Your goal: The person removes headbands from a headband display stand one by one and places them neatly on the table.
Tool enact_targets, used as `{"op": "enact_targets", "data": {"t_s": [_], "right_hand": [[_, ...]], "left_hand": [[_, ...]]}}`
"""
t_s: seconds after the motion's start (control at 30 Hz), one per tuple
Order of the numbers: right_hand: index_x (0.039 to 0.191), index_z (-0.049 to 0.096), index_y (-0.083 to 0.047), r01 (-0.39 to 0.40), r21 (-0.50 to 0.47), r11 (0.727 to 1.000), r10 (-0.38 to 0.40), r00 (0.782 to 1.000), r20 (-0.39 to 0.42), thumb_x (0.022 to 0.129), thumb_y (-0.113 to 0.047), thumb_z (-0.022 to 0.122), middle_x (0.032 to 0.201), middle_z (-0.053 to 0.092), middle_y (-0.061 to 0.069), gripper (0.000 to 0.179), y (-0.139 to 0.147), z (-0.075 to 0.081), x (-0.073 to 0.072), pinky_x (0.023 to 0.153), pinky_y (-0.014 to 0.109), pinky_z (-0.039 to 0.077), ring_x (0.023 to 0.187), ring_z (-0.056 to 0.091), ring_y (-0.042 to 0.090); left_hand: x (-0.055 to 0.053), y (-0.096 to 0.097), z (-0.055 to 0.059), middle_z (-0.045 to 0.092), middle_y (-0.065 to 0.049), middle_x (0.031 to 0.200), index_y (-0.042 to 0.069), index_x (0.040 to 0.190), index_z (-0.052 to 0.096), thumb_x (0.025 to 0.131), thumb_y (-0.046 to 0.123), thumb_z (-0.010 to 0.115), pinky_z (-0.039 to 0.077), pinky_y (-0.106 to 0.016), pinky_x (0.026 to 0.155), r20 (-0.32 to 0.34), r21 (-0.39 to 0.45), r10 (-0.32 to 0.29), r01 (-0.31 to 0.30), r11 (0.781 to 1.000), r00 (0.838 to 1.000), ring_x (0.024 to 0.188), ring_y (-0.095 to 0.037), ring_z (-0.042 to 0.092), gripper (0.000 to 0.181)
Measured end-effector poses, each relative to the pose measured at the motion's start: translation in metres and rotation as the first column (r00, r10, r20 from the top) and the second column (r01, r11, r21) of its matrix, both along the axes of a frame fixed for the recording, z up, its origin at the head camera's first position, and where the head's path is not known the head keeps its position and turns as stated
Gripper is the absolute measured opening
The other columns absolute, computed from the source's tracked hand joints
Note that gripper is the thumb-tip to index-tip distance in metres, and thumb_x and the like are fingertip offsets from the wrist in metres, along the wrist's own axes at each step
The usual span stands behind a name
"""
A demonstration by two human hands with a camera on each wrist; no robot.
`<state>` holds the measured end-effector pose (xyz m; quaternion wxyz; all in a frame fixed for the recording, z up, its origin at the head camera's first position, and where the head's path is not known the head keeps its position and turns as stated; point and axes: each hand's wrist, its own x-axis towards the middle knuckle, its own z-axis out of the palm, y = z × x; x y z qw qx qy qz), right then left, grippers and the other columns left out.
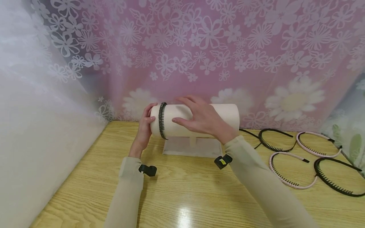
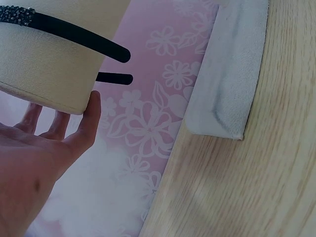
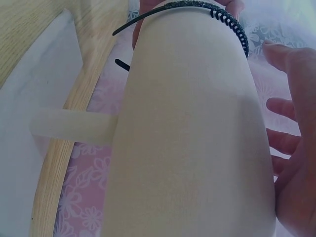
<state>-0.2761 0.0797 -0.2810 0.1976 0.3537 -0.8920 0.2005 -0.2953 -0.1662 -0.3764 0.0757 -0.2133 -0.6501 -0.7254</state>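
A cream cylindrical headband stand (image 1: pixel 196 122) lies level on a short post above a flat base (image 1: pixel 191 147). Around its left end sits a black toothed headband (image 1: pixel 161 120), which has a glittery band and smooth tips (image 2: pixel 116 52). My left hand (image 1: pixel 144 126) grips the stand's left end, thumb in front and fingers behind. In the left wrist view, the fingers (image 2: pixel 88 123) meet the end's rim. My right hand (image 1: pixel 199 115) is over the stand's middle, thumb and fingers spread, holding nothing. The right wrist view shows its fingers (image 3: pixel 284 108) alongside the cylinder, apart from the headband.
On the wooden table (image 1: pixel 171 196) at right lie pink headbands (image 1: pixel 291 183) and black headbands (image 1: pixel 336 186), some overlapping. Another black headband is partly hidden behind the stand. A pink flowered curtain (image 1: pixel 182 47) hangs close behind, and a white sheet (image 1: pixel 51 126) borders the left.
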Motion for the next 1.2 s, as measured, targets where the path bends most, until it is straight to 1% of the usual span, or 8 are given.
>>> {"op": "enact_targets", "data": {"t_s": [0.17,0.33,0.4,0.6,0.83,1.03,1.2], "right_hand": [[0.146,0.055,-0.021,0.018,0.045,0.999,-0.018,1.0,0.008,0.09,-0.058,0.069,0.146,0.057,0.008,0.069,-0.005,0.002,-0.002,0.108,0.049,0.046,0.134,0.054,0.028],[0.149,0.052,-0.026,0.07,0.119,0.99,-0.076,0.996,0.044,0.09,-0.064,0.064,0.148,0.056,0.006,0.071,-0.012,0.004,-0.003,0.11,0.057,0.04,0.136,0.053,0.03],[0.15,0.05,-0.028,0.093,0.153,0.984,-0.103,0.993,0.057,0.089,-0.068,0.061,0.149,0.055,0.005,0.073,-0.015,0.005,-0.003,0.11,0.059,0.038,0.138,0.051,0.029],[0.152,0.046,-0.034,0.127,0.222,0.967,-0.146,0.987,0.072,0.088,-0.074,0.057,0.151,0.054,0.002,0.076,-0.024,0.007,-0.003,0.104,0.056,0.038,0.137,0.052,0.026],[0.154,0.042,-0.036,0.136,0.251,0.958,-0.161,0.984,0.082,0.087,-0.077,0.054,0.152,0.052,0.001,0.079,-0.033,0.008,-0.004,0.102,0.056,0.038,0.137,0.052,0.027],[0.154,0.042,-0.036,0.138,0.262,0.955,-0.166,0.982,0.088,0.086,-0.081,0.052,0.152,0.052,0.002,0.082,-0.038,0.01,-0.005,0.101,0.055,0.038,0.136,0.052,0.029],[0.155,0.04,-0.036,0.141,0.281,0.949,-0.173,0.981,0.092,0.085,-0.083,0.051,0.152,0.052,0.003,0.085,-0.043,0.01,-0.007,0.1,0.057,0.038,0.137,0.052,0.03]], "left_hand": [[0.0,0.0,-0.001,0.046,0.008,0.149,0.014,0.155,0.032,0.095,0.03,0.042,0.049,-0.027,0.09,0.002,0.006,-0.003,0.003,1.0,1.0,0.123,-0.017,0.05,0.063],[0.001,0.0,-0.002,0.045,0.007,0.149,0.012,0.156,0.03,0.095,0.028,0.041,0.05,-0.026,0.09,0.003,0.017,-0.014,0.014,1.0,1.0,0.122,-0.017,0.05,0.063],[0.001,0.0,-0.002,0.046,0.007,0.149,0.013,0.156,0.03,0.095,0.029,0.042,0.05,-0.026,0.089,0.003,0.02,-0.014,0.014,1.0,1.0,0.122,-0.016,0.05,0.064],[0.001,0.001,-0.002,0.048,0.008,0.145,0.02,0.152,0.036,0.094,0.031,0.042,0.051,-0.027,0.087,-0.001,0.023,-0.014,0.014,1.0,1.0,0.119,-0.016,0.052,0.059],[0.001,0.001,0.0,0.047,0.006,0.144,0.021,0.153,0.035,0.095,0.03,0.041,0.052,-0.027,0.086,0.006,0.014,-0.014,0.014,1.0,1.0,0.118,-0.017,0.053,0.059],[0.002,0.0,0.001,0.046,0.006,0.145,0.024,0.151,0.036,0.096,0.027,0.038,0.053,-0.027,0.085,0.008,0.014,-0.01,0.01,1.0,1.0,0.117,-0.018,0.053,0.056],[0.002,0.0,0.001,0.046,0.007,0.145,0.021,0.153,0.035,0.095,0.027,0.039,0.053,-0.027,0.085,0.011,0.023,-0.013,0.013,1.0,1.0,0.118,-0.018,0.052,0.058]]}}
